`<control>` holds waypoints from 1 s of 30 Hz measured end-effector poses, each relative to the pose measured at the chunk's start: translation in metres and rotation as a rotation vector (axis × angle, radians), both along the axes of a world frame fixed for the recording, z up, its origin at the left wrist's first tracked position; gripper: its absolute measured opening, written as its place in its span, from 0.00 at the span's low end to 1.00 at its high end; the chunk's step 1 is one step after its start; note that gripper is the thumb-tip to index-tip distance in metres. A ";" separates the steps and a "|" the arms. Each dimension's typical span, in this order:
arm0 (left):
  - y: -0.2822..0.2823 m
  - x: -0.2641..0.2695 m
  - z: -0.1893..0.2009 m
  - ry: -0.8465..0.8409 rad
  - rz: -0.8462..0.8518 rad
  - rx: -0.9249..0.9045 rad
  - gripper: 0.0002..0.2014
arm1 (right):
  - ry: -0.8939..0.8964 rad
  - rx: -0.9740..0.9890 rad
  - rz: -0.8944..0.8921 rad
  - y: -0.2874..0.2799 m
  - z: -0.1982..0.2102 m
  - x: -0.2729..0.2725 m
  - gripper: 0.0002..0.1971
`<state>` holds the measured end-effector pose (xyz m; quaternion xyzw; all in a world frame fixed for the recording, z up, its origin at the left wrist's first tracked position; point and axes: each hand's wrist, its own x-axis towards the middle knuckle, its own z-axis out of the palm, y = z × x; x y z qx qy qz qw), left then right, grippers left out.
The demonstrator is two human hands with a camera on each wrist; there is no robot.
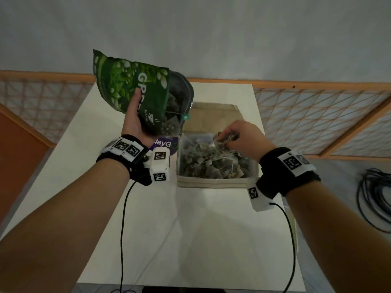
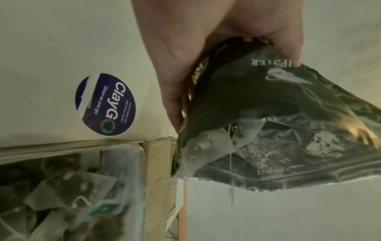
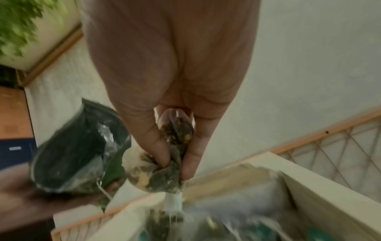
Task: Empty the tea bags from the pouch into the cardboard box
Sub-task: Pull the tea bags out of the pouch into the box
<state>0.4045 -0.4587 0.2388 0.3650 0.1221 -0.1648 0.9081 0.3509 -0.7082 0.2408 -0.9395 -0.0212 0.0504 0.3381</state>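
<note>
My left hand point(image 1: 133, 119) grips a green tea pouch point(image 1: 135, 85), tilted with its open mouth toward the cardboard box point(image 1: 211, 182). Tea bags point(image 2: 208, 146) show inside the pouch's foil-lined mouth point(image 2: 288, 143), one with its string hanging out. The box sits on the white table and holds several pyramid tea bags point(image 1: 211, 161). My right hand point(image 1: 234, 134) hovers over the box's far right part and pinches a clump of tea bags point(image 3: 164, 171) between thumb and fingers, just above the pile. The left hand point(image 2: 185, 65) holds the pouch by its lower side.
A round blue sticker point(image 1: 165, 144) lies on the white table point(image 1: 190, 240) left of the box. Wrist cables trail toward the near edge. A wooden lattice rail point(image 1: 317, 115) runs behind the table, and coiled black cable point(image 1: 374, 195) lies on the floor at right.
</note>
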 end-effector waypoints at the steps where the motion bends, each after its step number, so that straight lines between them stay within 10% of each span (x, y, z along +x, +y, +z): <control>1: 0.001 0.000 -0.002 0.004 0.004 0.012 0.27 | 0.025 -0.026 0.011 0.001 -0.012 0.000 0.12; 9: 0.001 -0.002 -0.012 -0.032 -0.026 0.046 0.30 | 0.221 -0.309 0.004 0.003 -0.070 -0.008 0.13; 13: -0.003 -0.002 -0.010 -0.047 -0.039 0.026 0.30 | -0.028 -0.467 -0.073 0.023 -0.058 -0.011 0.16; 16: -0.008 -0.003 -0.009 -0.056 -0.049 0.018 0.30 | -0.162 -0.297 -0.059 0.044 -0.049 -0.008 0.16; 21: -0.015 -0.004 -0.007 -0.071 -0.079 -0.013 0.30 | 0.105 0.306 0.006 0.074 -0.041 -0.001 0.12; 30: -0.003 -0.005 -0.015 -0.051 -0.064 -0.012 0.30 | -0.182 0.530 -0.268 0.038 -0.006 -0.009 0.06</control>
